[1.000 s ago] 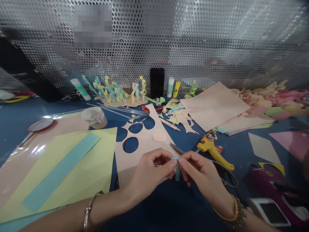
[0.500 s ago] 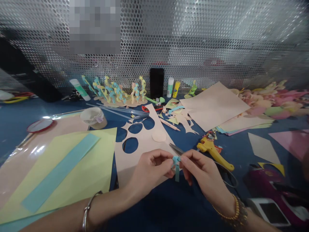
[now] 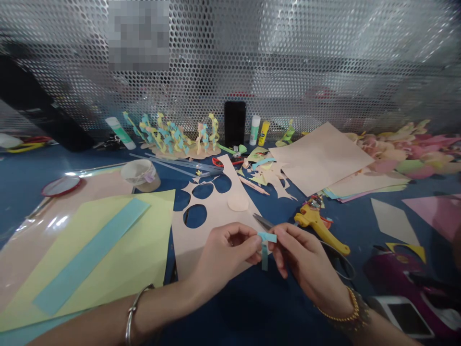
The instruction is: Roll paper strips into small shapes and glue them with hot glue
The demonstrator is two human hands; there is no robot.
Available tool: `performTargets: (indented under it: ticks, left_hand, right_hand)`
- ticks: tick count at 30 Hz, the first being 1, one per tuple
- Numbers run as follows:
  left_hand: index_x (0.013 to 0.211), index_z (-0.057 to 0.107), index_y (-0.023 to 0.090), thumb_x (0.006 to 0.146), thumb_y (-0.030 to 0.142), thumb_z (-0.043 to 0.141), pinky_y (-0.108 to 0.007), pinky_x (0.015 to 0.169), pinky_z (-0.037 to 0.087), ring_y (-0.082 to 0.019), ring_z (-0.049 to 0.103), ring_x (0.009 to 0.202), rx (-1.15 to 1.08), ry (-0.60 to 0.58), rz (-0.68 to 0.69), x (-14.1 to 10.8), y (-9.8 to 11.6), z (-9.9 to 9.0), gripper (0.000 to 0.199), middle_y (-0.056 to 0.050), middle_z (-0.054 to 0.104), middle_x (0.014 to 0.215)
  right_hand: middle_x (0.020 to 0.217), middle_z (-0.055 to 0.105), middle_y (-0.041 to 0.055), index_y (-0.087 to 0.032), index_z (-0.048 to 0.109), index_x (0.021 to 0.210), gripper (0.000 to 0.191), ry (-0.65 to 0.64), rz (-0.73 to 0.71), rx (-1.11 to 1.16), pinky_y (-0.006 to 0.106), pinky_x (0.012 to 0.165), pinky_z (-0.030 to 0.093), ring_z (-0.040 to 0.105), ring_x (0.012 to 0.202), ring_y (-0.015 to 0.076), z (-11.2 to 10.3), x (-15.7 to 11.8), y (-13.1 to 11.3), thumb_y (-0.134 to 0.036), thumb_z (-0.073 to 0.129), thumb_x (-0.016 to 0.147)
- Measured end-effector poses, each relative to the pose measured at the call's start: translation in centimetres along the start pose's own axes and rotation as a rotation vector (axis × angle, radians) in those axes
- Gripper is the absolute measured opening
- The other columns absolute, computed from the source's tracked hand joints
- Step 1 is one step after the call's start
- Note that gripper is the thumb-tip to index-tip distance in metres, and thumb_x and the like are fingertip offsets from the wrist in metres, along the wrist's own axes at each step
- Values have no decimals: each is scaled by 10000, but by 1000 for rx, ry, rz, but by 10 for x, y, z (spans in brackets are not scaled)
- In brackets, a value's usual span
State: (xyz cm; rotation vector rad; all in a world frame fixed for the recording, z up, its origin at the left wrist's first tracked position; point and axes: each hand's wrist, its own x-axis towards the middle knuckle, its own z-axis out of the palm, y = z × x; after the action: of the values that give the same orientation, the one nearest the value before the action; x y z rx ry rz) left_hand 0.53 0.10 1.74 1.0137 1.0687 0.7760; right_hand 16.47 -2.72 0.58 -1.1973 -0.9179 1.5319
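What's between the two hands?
In the head view, a small blue paper strip sits between the left hand and right hand, pinched by both.

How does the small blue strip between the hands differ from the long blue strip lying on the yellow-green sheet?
The small blue strip is short and folded at an angle; the long blue strip is much longer, wider and flat. The small one is pinched in the air by the left hand and right hand; the long one lies untouched on the yellow-green sheet. Both look like the same light blue paper.
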Motion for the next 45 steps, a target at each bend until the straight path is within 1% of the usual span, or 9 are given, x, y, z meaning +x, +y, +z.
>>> performTargets:
  ticks: [6, 17, 24, 32, 35, 37, 39, 41, 45]
  left_hand:
    - [694, 666, 150, 733, 248, 684, -238, 594, 540, -128, 629, 579, 13, -6, 8, 0, -2, 0, 107, 7, 640, 610]
    - [730, 690, 134, 799, 316, 623, -244, 602, 539, -133, 643, 587, -98, -85, -36, -1, -1, -1, 206, -15, 661, 604]
    - [756, 697, 126, 764, 265, 645, -242, 604, 545, -132, 649, 579, -152, -88, -67, 1, -3, -1, 149, -21, 672, 600]
    - [775, 711, 137, 768, 213, 648, -238, 649, 561, -113, 644, 617, -129, -21, -61, 1, -1, 0, 98, -12, 694, 692]
    - [744, 699, 150, 740, 180, 677, -205, 627, 548, -98, 631, 603, -140, 18, -47, 1, -2, 1, 37, 7, 689, 661]
    - [728, 696, 155, 719, 173, 705, -181, 598, 535, -93, 621, 601, -120, 27, -35, 1, -3, 1, 23, 17, 679, 638]
    - [728, 697, 159, 724, 190, 713, -172, 601, 534, -91, 621, 609, -104, 8, -19, -1, -6, 1, 35, 22, 671, 631]
    - [734, 695, 162, 743, 209, 704, -181, 633, 544, -91, 631, 618, -103, -7, -4, -2, -8, 0, 49, 24, 670, 641]
    - [758, 690, 161, 748, 211, 696, -179, 633, 545, -95, 646, 618, -66, 11, 8, -4, -12, -3, 51, 23, 670, 642]
  right_hand:
    - [474, 478, -71, -169, 604, 844, 273, -25, 53, -46, 158, 346, 401, 427, 407, 74, 0, 4, 2, -415, 696, 772]
    - [487, 502, -60, -160, 618, 786, 276, 20, 19, -166, 159, 350, 396, 442, 391, 64, -6, 4, 6, -424, 697, 769]
    - [480, 493, -60, -159, 617, 777, 288, 10, 14, -159, 160, 353, 388, 439, 387, 64, -4, 4, 4, -437, 690, 770]
    - [706, 529, -9, -183, 573, 926, 299, -103, -19, 25, 185, 389, 446, 505, 542, 104, -2, 0, 0, -473, 505, 896]
    - [799, 540, -11, -220, 514, 992, 303, -142, -50, -86, 180, 429, 467, 524, 621, 111, -2, -3, 1, -441, 634, 821]
    - [862, 551, -7, -232, 490, 1001, 355, -96, -62, -219, 168, 452, 471, 529, 665, 108, -1, -5, 1, -367, 717, 764]
    - [828, 560, -8, -221, 495, 979, 307, -39, -70, -309, 164, 447, 468, 524, 629, 98, 0, -5, 1, -352, 694, 784]
    - [701, 552, -25, -199, 519, 939, 240, -12, -64, -334, 169, 415, 457, 506, 530, 86, 0, -4, -1, -394, 615, 838]
    - [509, 517, -58, -171, 563, 900, 286, 0, -5, -321, 185, 388, 447, 482, 405, 80, -2, 0, -5, -451, 578, 846]
